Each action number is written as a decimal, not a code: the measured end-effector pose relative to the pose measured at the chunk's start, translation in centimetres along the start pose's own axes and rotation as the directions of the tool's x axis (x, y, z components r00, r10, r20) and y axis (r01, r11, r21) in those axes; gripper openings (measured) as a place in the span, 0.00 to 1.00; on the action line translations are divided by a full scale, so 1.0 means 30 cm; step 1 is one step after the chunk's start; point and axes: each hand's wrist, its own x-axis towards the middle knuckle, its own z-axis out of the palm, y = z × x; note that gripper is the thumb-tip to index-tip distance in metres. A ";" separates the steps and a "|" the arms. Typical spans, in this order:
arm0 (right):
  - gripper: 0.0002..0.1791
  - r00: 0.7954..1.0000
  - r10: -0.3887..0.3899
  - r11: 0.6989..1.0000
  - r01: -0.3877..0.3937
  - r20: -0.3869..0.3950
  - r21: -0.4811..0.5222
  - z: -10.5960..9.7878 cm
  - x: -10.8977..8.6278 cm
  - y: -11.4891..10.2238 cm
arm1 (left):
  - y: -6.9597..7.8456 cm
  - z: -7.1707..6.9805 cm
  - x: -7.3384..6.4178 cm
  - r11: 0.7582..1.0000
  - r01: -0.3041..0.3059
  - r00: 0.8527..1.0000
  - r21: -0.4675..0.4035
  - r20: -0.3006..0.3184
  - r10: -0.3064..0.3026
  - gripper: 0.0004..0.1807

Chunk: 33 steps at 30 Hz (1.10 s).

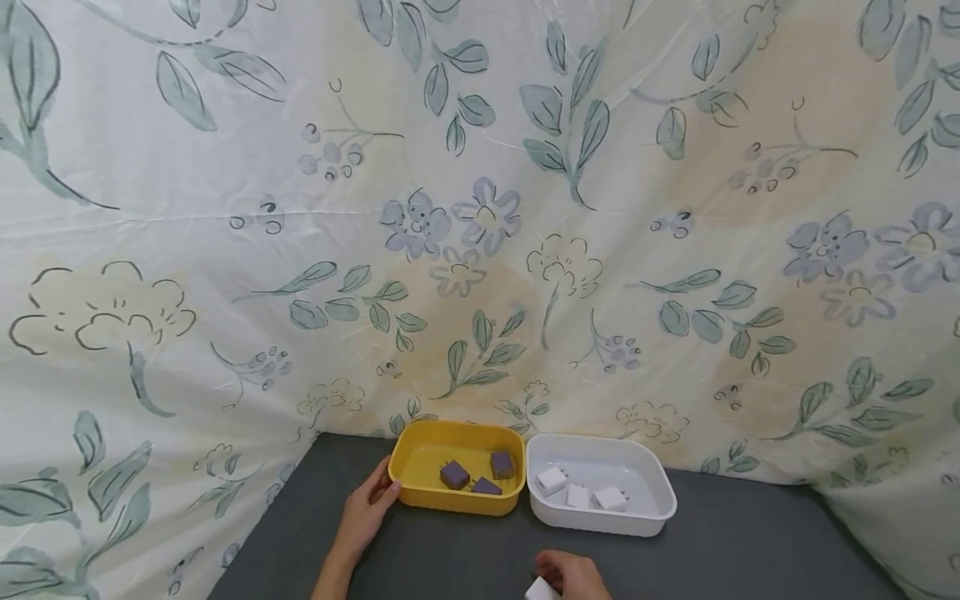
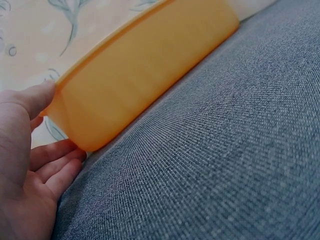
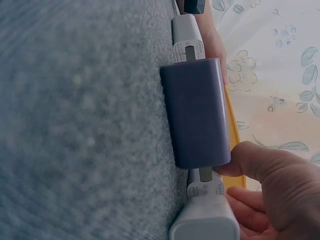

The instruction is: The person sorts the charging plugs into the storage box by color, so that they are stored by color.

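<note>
Now, the yellow container (image 1: 450, 501) has three purple chargers (image 1: 453, 475) toward its 4 o'clock, and the left hand (image 1: 369, 504) touches its 9 o'clock end, thumb and fingers apart. At its 3 o'clock, the white container (image 1: 592, 522) has three white chargers (image 1: 552, 480) toward 8 o'clock. Nearer, at the white container's 6 o'clock, the right hand (image 1: 572, 573) is beside a loose purple charger (image 3: 197, 115) between loose white chargers (image 3: 205, 222); whether its fingers clamp one, I cannot tell.

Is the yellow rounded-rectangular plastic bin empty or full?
Neither: in the head view, three dark purple, block-shaped plug adapters lie inside the bin, with bare yellow floor showing around them.
</note>
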 end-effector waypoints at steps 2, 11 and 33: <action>0.20 1.000 0.000 1.000 0.000 -0.002 -0.009 -0.001 0.000 -0.001 | -0.027 0.004 0.012 1.000 -0.003 1.000 -0.002 -0.009 0.003 0.35; 0.22 1.000 -0.005 1.000 0.005 0.000 -0.013 -0.003 -0.003 0.003 | -0.057 0.013 0.026 1.000 -0.026 0.999 0.014 -0.036 0.027 0.33; 0.31 0.979 -0.050 0.998 0.042 -0.195 -0.044 -0.042 -0.005 -0.026 | -0.061 0.018 0.023 1.000 -0.026 0.998 -0.005 -0.059 0.025 0.32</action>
